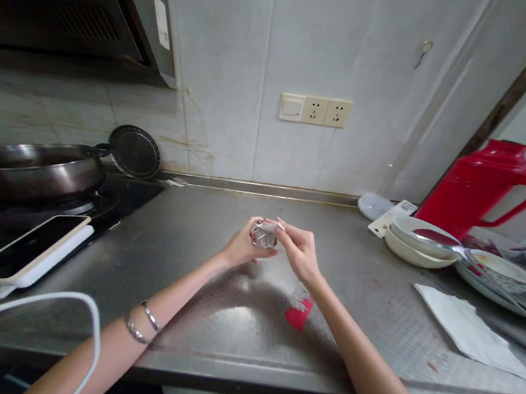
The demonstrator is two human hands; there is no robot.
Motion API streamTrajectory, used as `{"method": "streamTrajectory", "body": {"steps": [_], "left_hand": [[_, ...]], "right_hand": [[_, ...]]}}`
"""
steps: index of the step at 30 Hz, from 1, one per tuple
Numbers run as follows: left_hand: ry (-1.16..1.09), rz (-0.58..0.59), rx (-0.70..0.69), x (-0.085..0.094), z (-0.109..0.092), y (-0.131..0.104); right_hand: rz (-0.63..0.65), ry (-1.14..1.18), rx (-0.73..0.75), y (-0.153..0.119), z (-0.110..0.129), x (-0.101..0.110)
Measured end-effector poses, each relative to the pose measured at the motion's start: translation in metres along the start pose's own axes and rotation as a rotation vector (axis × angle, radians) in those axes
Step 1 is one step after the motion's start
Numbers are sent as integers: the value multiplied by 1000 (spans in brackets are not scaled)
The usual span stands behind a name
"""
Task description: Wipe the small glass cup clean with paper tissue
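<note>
Above the middle of the metal counter point(202, 214), my left hand point(238, 244) is closed around a small, shiny, clear or silvery object with a faceted look point(264, 236), perhaps a little glass jar. My right hand point(301, 248) pinches at the top right of it, where a pale whitish bit shows between the fingers. Whether that bit is part of the object or a scrap of paper, I cannot tell. A torn red and silvery piece point(298, 313) lies on the counter beneath my right forearm.
At left, a phone point(25, 248) with a white cable lies by a pan point(36, 172) on the stove; a round lid point(134, 151) leans behind. Right: a red thermos jug point(479, 188), stacked bowls point(419, 251), plates, and a white paper towel point(469, 330). Sockets point(316, 110) are on the wall.
</note>
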State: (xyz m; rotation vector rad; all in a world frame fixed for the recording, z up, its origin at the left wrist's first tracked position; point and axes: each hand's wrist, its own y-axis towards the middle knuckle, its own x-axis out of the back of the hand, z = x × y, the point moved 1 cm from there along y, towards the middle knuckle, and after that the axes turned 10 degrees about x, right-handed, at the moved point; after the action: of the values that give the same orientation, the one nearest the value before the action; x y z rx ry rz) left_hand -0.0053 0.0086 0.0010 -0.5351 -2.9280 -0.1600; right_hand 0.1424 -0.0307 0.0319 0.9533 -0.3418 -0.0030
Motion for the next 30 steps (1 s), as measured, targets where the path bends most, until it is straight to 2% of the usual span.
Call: {"method": "streamTrajectory", "body": {"steps": [3, 8, 14, 19, 25, 30], "left_hand": [[32, 18, -7, 0, 1, -1], [6, 50, -22, -2, -4, -4], [-80, 13, 48, -5, -18, -10], [-118, -12, 109, -6, -16, -8], [76, -154, 64, -3, -8, -4], [178, -202, 31, 1, 1, 1]], "right_hand": [[-134, -32, -119, 1, -7, 1], [-31, -33, -104, 2, -10, 0], [-32, -98, 110, 1, 0, 2], [16, -154, 310, -1, 3, 1], [116, -387, 443, -3, -2, -5], [179, -502, 538, -5, -2, -6]]}}
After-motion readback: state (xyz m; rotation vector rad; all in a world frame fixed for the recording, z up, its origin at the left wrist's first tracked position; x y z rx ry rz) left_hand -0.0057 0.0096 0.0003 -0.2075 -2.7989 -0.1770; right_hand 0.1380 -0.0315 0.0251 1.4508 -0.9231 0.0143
